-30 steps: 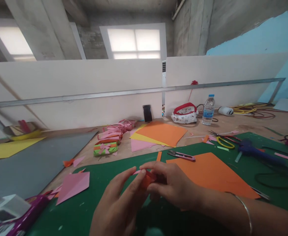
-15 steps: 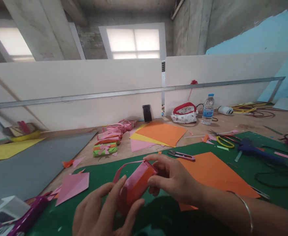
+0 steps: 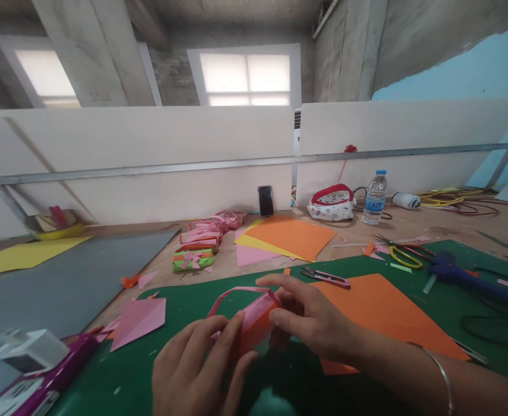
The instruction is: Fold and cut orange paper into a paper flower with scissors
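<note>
Both hands hold a small pink and orange paper basket (image 3: 256, 320) with a thin pink strip handle above the green cutting mat (image 3: 184, 358). My left hand (image 3: 197, 367) grips its near end, fingers curled round it. My right hand (image 3: 310, 318) pinches the far end between thumb and fingers; a bangle is on that wrist. An orange paper sheet (image 3: 375, 309) lies on the mat just right of my hands.
Pink thread snips (image 3: 325, 277), yellow-handled scissors (image 3: 399, 254) and a blue glue gun (image 3: 462, 274) lie on the mat. Finished paper baskets (image 3: 201, 240), stacked coloured sheets (image 3: 286, 237), a phone (image 3: 265, 200), a pouch (image 3: 332, 203) and a water bottle (image 3: 375, 197) sit farther back. A purple tool (image 3: 41, 381) lies at lower left.
The paper piece, first pinched small between my fingers, now shows as a basket with its strip handle out. My left hand dropped lower and came back up. The view shifted slightly left.
</note>
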`<state>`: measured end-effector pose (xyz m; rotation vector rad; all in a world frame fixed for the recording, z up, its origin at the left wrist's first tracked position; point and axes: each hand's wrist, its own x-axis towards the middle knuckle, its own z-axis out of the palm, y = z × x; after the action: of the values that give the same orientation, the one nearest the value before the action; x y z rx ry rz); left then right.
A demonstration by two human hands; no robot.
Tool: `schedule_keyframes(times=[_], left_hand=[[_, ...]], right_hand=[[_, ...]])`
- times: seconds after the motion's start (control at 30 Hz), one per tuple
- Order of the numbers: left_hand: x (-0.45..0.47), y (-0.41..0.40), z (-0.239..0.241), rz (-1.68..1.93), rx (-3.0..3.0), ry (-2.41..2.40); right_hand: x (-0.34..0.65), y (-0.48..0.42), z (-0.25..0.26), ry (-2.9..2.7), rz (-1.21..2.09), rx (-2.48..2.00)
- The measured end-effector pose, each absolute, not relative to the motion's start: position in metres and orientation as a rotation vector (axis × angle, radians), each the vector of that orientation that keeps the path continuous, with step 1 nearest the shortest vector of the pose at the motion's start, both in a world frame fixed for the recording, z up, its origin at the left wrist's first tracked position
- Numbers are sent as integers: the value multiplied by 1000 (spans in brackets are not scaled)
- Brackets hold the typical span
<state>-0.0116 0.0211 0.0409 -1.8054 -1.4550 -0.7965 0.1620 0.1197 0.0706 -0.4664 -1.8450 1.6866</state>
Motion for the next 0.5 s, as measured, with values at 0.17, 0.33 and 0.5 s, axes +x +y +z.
schedule_keyframes(times=[0.17,0.33,0.5], left_hand=[[-19,12,39,-1155,-1577,-1739],[-18,5,55,-2074,-1301,-2543],[-6,5,65,-2580,-1339,-2547]], right_hand=[[162,122,73,-1804,1655,-407],[163,120,72,-1794,1686,-326],[165,119,70,-1895,1618,-441]])
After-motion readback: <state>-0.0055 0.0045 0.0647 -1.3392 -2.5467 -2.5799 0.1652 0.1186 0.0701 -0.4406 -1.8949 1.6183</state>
